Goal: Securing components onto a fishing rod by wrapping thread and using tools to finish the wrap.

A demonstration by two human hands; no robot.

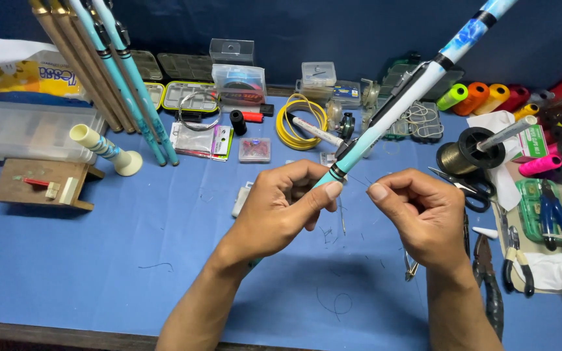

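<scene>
my left fingers (307, 195) were clenched round the slim teal fishing rod (385, 123), thumb pressed by its dark ring so the shaft stayed steady, slanting up and away over the blue table mat (99, 260). my right hand (421, 214) was curled shut just beside it, thumb and forefinger pinching what looked like a hair-thin line, too fine to see clearly. farther out lay a glossy spool of olive line (464, 155), steel pliers (489, 273), a yellow coil (297, 123) and bright thread cones (482, 96), all within reach.
</scene>
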